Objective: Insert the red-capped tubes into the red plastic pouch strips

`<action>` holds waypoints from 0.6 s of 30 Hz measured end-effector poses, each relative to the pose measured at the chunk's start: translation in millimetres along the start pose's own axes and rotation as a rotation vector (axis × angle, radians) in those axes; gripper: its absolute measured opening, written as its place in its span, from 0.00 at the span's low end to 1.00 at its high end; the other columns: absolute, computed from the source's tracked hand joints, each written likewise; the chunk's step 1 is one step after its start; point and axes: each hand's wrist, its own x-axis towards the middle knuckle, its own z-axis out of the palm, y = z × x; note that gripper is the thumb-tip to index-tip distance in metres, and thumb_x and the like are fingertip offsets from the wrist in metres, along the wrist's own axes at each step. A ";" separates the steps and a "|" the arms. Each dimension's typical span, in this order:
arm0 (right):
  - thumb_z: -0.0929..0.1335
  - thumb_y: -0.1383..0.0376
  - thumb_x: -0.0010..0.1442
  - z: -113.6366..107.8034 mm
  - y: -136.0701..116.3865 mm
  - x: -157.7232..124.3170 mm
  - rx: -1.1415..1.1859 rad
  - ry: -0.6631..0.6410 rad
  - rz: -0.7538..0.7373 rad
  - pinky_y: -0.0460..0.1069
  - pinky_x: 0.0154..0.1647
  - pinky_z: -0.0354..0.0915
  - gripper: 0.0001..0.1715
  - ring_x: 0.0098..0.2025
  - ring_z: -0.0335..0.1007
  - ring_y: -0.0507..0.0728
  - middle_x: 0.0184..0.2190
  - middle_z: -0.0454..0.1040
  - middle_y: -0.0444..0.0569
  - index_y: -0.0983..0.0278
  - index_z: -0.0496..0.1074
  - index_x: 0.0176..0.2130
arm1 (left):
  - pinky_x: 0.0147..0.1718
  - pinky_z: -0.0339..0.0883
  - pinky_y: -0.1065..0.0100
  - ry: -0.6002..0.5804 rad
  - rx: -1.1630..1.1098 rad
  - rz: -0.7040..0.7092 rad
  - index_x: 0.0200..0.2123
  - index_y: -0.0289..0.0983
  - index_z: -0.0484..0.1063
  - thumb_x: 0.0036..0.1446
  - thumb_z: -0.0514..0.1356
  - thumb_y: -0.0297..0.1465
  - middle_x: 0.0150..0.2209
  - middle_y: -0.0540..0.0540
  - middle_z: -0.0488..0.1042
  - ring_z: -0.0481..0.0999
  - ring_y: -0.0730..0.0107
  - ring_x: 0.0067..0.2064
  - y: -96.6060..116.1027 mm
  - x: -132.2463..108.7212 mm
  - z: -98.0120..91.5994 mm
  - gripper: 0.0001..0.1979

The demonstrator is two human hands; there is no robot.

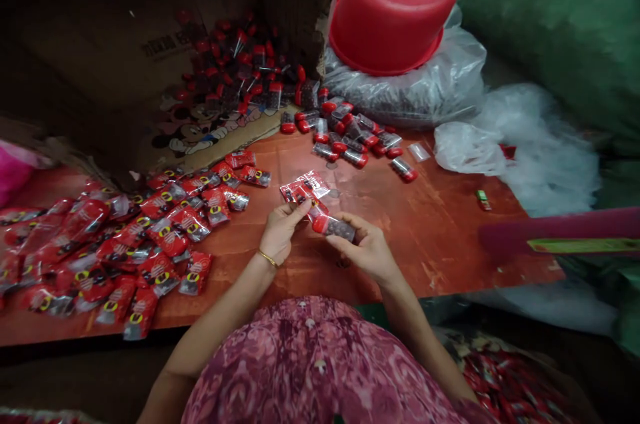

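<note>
Right fingers hold a red-capped container just beside a red packet, which left fingers pinch over the orange-red bench.

Table open rightward; packets block left (purple bar perhaps intrudes).

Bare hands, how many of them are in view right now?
2: the left hand, pinching a red printed packet, and the right hand, holding a red-capped container, both over the red tabletop. No others show.
</note>
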 end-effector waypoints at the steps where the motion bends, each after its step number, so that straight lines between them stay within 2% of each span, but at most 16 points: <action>1: 0.71 0.61 0.46 1.3 0.5 1.2 0.002 0.023 -0.002 0.45 0.25 0.66 0.19 0.27 0.68 0.52 0.30 0.74 0.45 0.65 0.72 0.39 | 0.27 0.60 0.74 -0.002 -0.001 0.009 0.21 0.32 0.73 0.25 0.72 0.40 0.20 0.51 0.73 0.68 0.79 0.24 0.0 -0.1 0.2 0.20; 8: 0.72 0.57 0.44 16.0 15.1 -1.8 -0.075 0.174 -0.039 0.52 0.34 0.70 0.22 0.32 0.72 0.56 0.33 0.76 0.49 0.65 0.72 0.39 | 0.36 0.62 0.68 -0.042 -0.199 0.083 0.25 0.34 0.74 0.24 0.72 0.34 0.25 0.50 0.73 0.68 0.76 0.27 -10.7 -10.8 12.3 0.19; 11: 0.71 0.56 0.47 24.4 19.4 -1.6 -0.122 0.231 -0.058 0.53 0.35 0.70 0.23 0.34 0.73 0.58 0.35 0.76 0.51 0.64 0.71 0.42 | 0.40 0.61 0.63 -0.026 -0.275 0.055 0.21 0.33 0.72 0.22 0.72 0.33 0.24 0.49 0.71 0.66 0.74 0.27 -17.2 -9.1 15.8 0.18; 14: 0.69 0.55 0.52 31.4 15.2 -1.5 -0.170 0.236 -0.040 0.53 0.26 0.68 0.24 0.26 0.71 0.57 0.31 0.76 0.49 0.60 0.69 0.48 | 0.39 0.61 0.62 -0.013 -0.306 0.097 0.22 0.33 0.72 0.23 0.71 0.38 0.25 0.48 0.70 0.65 0.74 0.27 -19.4 -4.7 11.2 0.20; 16: 0.67 0.55 0.55 34.1 9.8 -2.6 -0.162 0.181 0.025 0.52 0.17 0.62 0.23 0.16 0.64 0.55 0.23 0.74 0.45 0.57 0.68 0.49 | 0.35 0.61 0.63 -0.012 -0.276 0.129 0.23 0.34 0.72 0.26 0.70 0.41 0.25 0.48 0.70 0.65 0.74 0.26 -19.7 -4.2 6.4 0.20; 18: 0.65 0.54 0.57 35.6 5.6 -3.6 -0.130 0.141 0.056 0.51 0.12 0.55 0.20 0.10 0.56 0.53 0.16 0.69 0.41 0.57 0.69 0.48 | 0.28 0.61 0.65 -0.024 -0.120 0.156 0.24 0.35 0.71 0.31 0.67 0.45 0.23 0.47 0.70 0.65 0.74 0.23 -20.1 -5.7 3.3 0.20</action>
